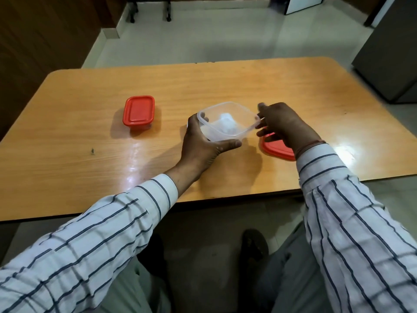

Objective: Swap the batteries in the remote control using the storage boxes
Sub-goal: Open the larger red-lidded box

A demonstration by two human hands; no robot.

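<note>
My left hand (204, 141) grips a clear, lidless storage box (234, 114) and holds it tilted just above the table's middle. Something white and blurred lies inside the box; I cannot tell what it is. My right hand (284, 125) hovers at the box's right rim with its fingers spread, holding nothing that I can see. The box's red lid (274, 151) lies flat on the table under my right wrist, partly hidden. A second storage box (138, 112) with its red lid on stands to the left. No remote control is visible.
The wooden table (90, 168) has its near edge close to my lap. Beyond its far edge are tiled floor and chair legs (150, 10). A dark grey cabinet (390, 62) stands at the right.
</note>
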